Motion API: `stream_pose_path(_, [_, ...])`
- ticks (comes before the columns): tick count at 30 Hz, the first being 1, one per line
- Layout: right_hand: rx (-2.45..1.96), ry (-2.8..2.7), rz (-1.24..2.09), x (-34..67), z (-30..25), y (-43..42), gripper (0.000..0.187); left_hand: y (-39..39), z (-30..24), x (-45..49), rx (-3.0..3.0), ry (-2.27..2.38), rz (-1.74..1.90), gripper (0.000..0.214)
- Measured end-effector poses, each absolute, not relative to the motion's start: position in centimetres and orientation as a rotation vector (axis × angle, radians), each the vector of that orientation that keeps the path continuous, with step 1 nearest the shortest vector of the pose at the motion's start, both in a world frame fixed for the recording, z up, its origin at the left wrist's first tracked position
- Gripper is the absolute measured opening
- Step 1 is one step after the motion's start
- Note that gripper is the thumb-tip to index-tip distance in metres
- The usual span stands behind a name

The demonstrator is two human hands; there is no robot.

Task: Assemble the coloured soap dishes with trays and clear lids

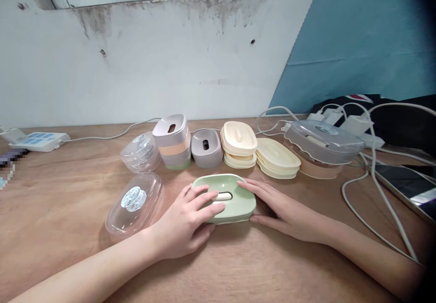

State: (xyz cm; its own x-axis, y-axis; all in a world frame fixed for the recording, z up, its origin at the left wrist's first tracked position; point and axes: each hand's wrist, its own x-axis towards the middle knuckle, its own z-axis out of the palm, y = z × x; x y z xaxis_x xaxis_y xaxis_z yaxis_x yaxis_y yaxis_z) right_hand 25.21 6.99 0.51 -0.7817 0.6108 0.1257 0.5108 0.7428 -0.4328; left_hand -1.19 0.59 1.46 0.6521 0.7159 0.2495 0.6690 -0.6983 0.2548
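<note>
A light-green oval container (235,208) with a slot in its sunken top lies on the table in front of me. A cream-coloured piece shows inside the slot. My left hand (190,219) grips the left end, its fingers spread over the top and its thumb low at the front. My right hand (277,205) holds the right end, fingertips on the rim and thumb near the lower front corner. The container's underside is hidden. Left of it lies a clear oval plastic cover (150,203) with round patterned stickers.
Behind stand stacked clear covers (139,153), a tall stack of grey-lilac containers (173,139), a single grey one (206,151), cream lids (239,137) and pale-yellow oval lids (277,155). A large transparent container (323,141), white cables (374,171) and a phone-like device (402,187) occupy the right.
</note>
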Motion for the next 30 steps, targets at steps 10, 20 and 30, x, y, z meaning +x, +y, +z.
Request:
stream_pose_path(10, [-0.844,-2.711,0.524,25.1,1.1,6.9,0.059,0.5,3.3,-1.7,2.890,1.192,0.343,0.033])
stream_pose_path(20, [-0.832,-2.726,0.478,25.3,0.8,6.9,0.058,-4.0,3.5,-10.2,1.977,2.405,0.129,0.077])
stream_pose_path(30, [-0.799,-2.730,0.497,25.3,0.7,7.0,0.059,-3.8,2.9,-10.5,1.748,2.397,0.293,0.072])
